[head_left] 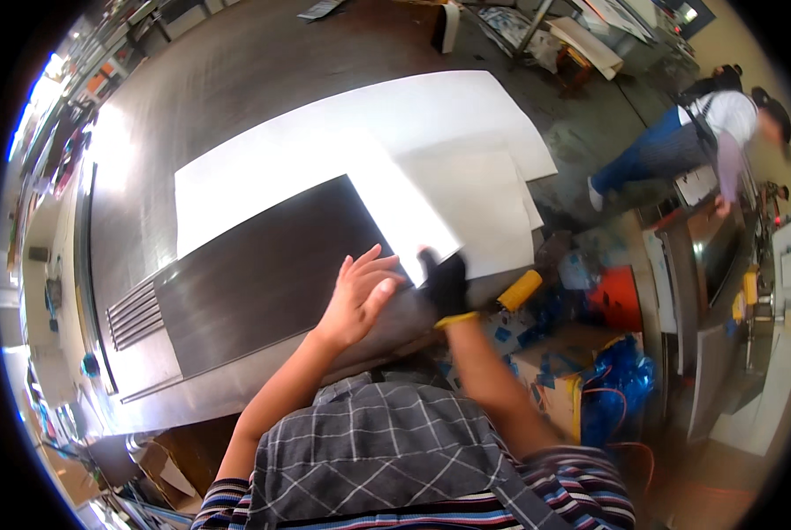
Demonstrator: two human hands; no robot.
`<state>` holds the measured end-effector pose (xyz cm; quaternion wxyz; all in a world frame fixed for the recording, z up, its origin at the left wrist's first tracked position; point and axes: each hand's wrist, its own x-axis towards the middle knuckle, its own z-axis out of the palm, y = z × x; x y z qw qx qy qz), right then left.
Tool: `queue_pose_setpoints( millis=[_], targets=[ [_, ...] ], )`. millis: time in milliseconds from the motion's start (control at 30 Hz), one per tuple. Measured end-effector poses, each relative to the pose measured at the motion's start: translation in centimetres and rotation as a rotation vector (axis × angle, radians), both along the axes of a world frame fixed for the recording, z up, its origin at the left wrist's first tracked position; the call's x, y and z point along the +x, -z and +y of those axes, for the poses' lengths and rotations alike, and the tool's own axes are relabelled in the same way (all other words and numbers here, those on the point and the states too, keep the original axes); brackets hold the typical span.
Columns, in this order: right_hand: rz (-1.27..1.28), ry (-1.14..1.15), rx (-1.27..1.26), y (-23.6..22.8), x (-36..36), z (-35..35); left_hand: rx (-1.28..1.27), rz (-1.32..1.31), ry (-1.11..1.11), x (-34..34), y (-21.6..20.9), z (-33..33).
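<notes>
A dark flat panel (pixel 263 274) lies on the metal table in front of me. My left hand (pixel 357 296) is bare and open over the panel's right end, its fingers spread and holding nothing. Just right of it, my right hand (pixel 445 283) wears a black glove with a yellow cuff. It is blurred by motion, but its thumb and fingers close on the near corner of a bright white sheet (pixel 408 212). That sheet runs along the panel's right edge. Beyond the panel, a larger white sheet (pixel 325 137) and paler sheets (pixel 484 199) overlap.
Several thin metal bars (pixel 135 316) lie beside the panel's left end on the metal table (pixel 236 66). Right of the table are a yellow roll (pixel 521 290), an orange-red box (pixel 616 299) and blue plastic (pixel 623 380). Another person (pixel 691 132) leans over a workbench at far right.
</notes>
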<state>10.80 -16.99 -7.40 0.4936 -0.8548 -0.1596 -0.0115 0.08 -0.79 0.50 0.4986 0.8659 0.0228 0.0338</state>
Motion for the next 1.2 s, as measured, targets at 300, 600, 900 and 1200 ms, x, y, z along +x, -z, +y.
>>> queue_pose_setpoints(
  millis=[300,600,900,1200],
  targets=[
    [-0.188,0.421,1.346,-24.1,9.4,-23.6,-0.396,0.145,-0.148,-4.8,-0.5,1.7],
    [-0.368,-0.622,-0.166,-12.2,-4.7,-1.9,-0.976,0.152,-0.235,0.1,-0.7,-0.6],
    [-0.152,0.549,-0.776,1.3,5.8,-13.8,-0.352,-0.277,-1.204,-19.8,-3.8,16.8],
    [-0.219,0.416,-0.842,3.2,-0.2,-7.5,-0.212,-1.009,-1.948,-66.2,-2.6,31.3]
  ],
)
